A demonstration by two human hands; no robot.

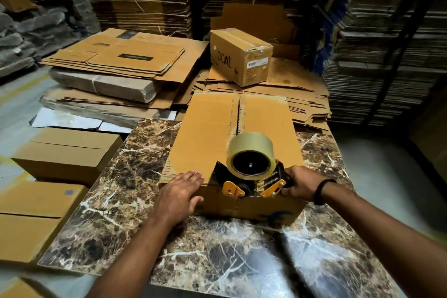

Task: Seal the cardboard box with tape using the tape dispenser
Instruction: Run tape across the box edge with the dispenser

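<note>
The right hand (298, 182) grips the dispenser (251, 172) at the box's (205, 138) 6 o'clock edge. The left hand (179, 195) lies flat and open on the box's 7 o'clock corner.

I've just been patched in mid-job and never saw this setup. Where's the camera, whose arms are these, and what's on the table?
No machine here: a person works with bare hands, and the one camera sits on their head, looking forward and down. The marbled tabletop carries a cardboard box, flaps closed, seam running away from you. The left hand lies flat on its near left corner. The right hand grips the tape dispenser, set at the seam's near end. Behind lie flattened cartons.
</note>
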